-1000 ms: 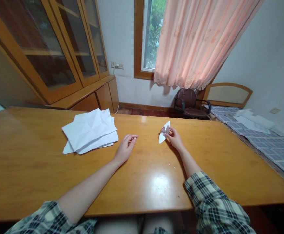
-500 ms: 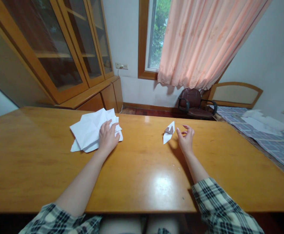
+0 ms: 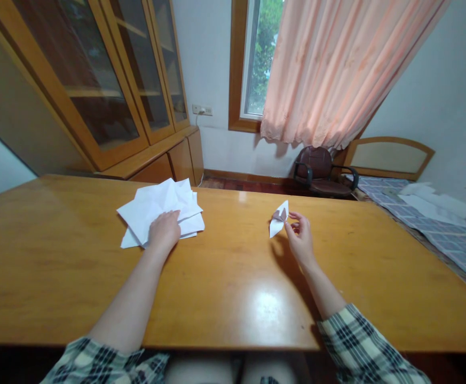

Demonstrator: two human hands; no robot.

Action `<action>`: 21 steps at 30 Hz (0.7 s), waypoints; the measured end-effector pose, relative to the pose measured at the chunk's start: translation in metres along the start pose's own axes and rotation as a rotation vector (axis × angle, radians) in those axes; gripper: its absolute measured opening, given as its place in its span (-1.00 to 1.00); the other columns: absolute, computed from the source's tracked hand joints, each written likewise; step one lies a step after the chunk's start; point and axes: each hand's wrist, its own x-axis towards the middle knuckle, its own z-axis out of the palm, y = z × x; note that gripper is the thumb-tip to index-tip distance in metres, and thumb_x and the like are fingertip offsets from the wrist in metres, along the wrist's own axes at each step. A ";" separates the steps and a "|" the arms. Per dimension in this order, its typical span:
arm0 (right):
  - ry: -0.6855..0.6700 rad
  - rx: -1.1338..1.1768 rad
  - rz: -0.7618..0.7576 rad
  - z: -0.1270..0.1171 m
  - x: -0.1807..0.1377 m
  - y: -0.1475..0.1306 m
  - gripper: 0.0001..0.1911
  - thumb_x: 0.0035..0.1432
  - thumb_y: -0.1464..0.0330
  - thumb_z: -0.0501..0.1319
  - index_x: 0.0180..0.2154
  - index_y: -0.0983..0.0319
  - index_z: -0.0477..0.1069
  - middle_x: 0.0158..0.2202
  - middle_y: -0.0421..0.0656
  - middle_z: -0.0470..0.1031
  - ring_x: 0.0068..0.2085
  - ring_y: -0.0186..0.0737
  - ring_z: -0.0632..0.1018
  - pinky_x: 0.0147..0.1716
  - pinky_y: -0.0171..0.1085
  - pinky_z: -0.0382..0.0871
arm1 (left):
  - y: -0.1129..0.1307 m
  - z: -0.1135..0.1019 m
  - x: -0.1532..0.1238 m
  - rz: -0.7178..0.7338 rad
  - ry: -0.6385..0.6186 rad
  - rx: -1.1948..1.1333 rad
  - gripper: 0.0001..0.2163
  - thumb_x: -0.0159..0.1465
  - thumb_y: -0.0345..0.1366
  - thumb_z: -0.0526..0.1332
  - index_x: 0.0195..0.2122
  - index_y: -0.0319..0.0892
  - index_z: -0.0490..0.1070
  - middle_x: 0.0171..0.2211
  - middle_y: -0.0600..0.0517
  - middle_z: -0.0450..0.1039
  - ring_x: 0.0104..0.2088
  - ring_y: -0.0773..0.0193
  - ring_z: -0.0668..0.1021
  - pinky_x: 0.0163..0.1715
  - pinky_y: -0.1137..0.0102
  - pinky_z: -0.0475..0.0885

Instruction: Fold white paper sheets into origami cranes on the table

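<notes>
On the left of the table lies a loose pile of creased white paper sheets (image 3: 158,200). My left hand (image 3: 164,230) rests palm-down on the pile's near side, its fingers laid over the top sheets. Right of centre is a small piece of folded white paper (image 3: 278,218), pointed at both ends, with a shaded fold in its middle. My right hand (image 3: 300,237) is at its right edge, thumb and fingertips closed on that edge. Both forearms reach over the table's near edge in plaid sleeves.
The wooden table (image 3: 224,277) spans the view. A glass-fronted cabinet (image 3: 116,106) stands behind it on the left. Beyond its far edge are a brown armchair (image 3: 316,162) and a pink curtain (image 3: 329,69). A bed (image 3: 428,213) with papers on it is at the right.
My right hand has moved left to the folded paper and its fingertips have closed on the edge. My left hand has slid left and nearer on the pile of sheets.
</notes>
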 end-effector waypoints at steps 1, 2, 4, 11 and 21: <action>-0.012 0.006 -0.001 0.001 -0.001 0.000 -0.67 0.12 0.24 0.16 -0.08 0.22 0.34 -0.14 -0.10 0.34 -0.35 -0.32 0.37 -0.34 -0.28 0.31 | -0.001 -0.001 0.000 0.007 0.024 -0.003 -0.52 0.17 -0.53 -0.03 0.14 -0.26 0.28 0.10 -0.19 0.35 0.09 0.04 0.40 0.05 0.21 0.29; -0.025 0.014 -0.002 0.002 -0.001 0.001 -0.67 0.12 0.25 0.16 -0.08 0.22 0.34 -0.15 -0.10 0.35 -0.35 -0.32 0.37 -0.34 -0.28 0.31 | -0.002 -0.002 0.000 0.026 0.052 -0.007 -0.52 0.18 -0.52 -0.03 0.15 -0.27 0.26 0.11 -0.20 0.34 0.09 0.03 0.39 0.06 0.21 0.28; -0.038 0.026 0.001 0.004 -0.002 0.000 -0.67 0.13 0.26 0.15 -0.07 0.22 0.34 -0.15 -0.09 0.35 -0.36 -0.31 0.37 -0.34 -0.28 0.32 | -0.004 -0.003 -0.002 0.128 0.100 -0.014 -0.54 0.18 -0.44 0.05 0.15 -0.24 0.24 0.17 -0.19 0.25 0.16 0.01 0.31 0.13 0.19 0.21; -0.060 0.031 -0.010 0.004 -0.004 0.001 -0.69 0.13 0.29 0.14 -0.08 0.23 0.36 -0.16 -0.07 0.38 -0.36 -0.29 0.38 -0.32 -0.27 0.34 | 0.001 -0.006 -0.014 0.304 -0.107 -0.012 -0.59 0.15 -0.30 0.14 0.06 -0.03 0.33 0.30 -0.06 0.03 0.27 -0.08 0.12 0.17 -0.02 0.06; -0.834 -0.078 0.047 0.101 -0.016 -0.053 -0.69 0.18 0.40 0.07 -0.10 0.27 0.47 -0.38 -0.12 0.56 -0.37 -0.26 0.52 -0.30 -0.31 0.33 | -0.008 0.003 -0.008 0.316 -0.225 -0.106 -0.41 0.17 -0.02 0.13 0.17 -0.28 0.25 0.28 -0.22 0.05 0.23 -0.05 0.21 0.18 0.19 0.15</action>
